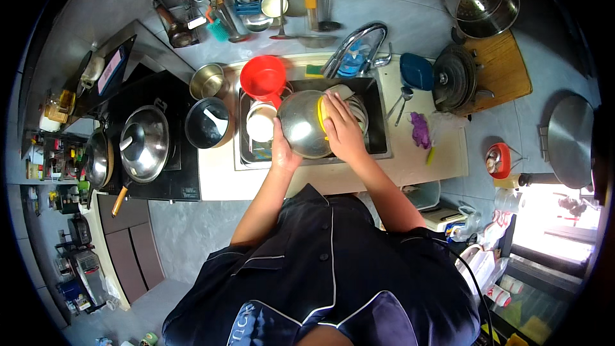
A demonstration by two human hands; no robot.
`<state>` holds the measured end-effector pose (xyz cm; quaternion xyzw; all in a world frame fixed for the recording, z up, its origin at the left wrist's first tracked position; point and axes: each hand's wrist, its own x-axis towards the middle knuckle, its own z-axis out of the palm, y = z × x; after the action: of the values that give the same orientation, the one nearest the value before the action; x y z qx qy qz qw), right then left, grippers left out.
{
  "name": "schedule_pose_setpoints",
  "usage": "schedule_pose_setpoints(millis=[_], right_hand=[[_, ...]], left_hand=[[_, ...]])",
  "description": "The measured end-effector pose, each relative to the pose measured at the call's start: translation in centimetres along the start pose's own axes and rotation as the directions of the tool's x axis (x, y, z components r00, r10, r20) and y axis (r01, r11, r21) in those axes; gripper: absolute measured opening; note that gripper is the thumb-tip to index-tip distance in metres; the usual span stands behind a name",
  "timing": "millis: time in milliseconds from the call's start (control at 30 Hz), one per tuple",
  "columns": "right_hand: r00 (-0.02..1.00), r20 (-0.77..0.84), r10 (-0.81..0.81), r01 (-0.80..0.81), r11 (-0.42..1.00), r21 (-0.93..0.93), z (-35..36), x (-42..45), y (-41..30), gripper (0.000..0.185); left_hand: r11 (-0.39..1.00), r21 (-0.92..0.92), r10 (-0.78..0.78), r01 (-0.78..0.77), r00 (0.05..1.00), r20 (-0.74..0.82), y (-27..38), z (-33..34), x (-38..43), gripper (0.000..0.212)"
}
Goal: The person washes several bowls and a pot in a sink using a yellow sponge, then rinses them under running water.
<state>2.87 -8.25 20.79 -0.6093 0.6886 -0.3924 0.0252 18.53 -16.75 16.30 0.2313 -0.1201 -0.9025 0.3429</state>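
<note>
Over the sink, my left hand [284, 150] grips the lower left edge of a round stainless steel bowl or lid [303, 127]. My right hand [342, 129] presses a yellow cloth or sponge [322, 117] against its right side. Beneath and around it is the steel sink [379, 142]. A red plastic dipper [262, 76] rests at the sink's back left, above a white bowl [262, 124]. Stacked dishes [358, 108] lie in the right part of the sink, partly hidden by my right hand. The chrome faucet [358, 41] arches behind them.
Two pots [207, 81] stand left of the sink, beside a black stove [185, 173] with a lidded wok [144, 146]. On the right are a blue container [416, 72], two spoons [405, 98], a purple cloth [420, 129] and pot lids [447, 79]. Utensils hang on the back wall.
</note>
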Motion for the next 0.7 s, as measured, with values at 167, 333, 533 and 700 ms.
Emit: schedule_pose_setpoints(millis=[167,333,533,700], right_hand=[[0.968,0.145,-0.204,0.228,0.959,-0.168,-0.1,-0.9,-5.7,0.064],[0.968,0.152,-0.198,0.230,0.945,-0.235,0.5,1.2,-5.7,0.062],[0.952,-0.191,0.239,-0.185,0.947,0.261,0.6,-0.6,-1.4,0.046],[0.834,-0.200,0.515,-0.321,0.746,0.583,-0.7,-1.9,1.7,0.037]], left_hand=[[0.996,-0.042,-0.082,0.082,0.997,0.016,0.9,-0.8,-0.6,0.062],[0.998,0.006,-0.061,0.061,0.998,0.020,0.6,-1.6,-0.4,0.061],[0.996,-0.078,-0.048,0.051,0.998,0.045,0.0,-0.3,0.0,0.062],[0.992,-0.123,-0.019,0.021,1.000,0.017,-1.7,1.2,0.3,0.063]])
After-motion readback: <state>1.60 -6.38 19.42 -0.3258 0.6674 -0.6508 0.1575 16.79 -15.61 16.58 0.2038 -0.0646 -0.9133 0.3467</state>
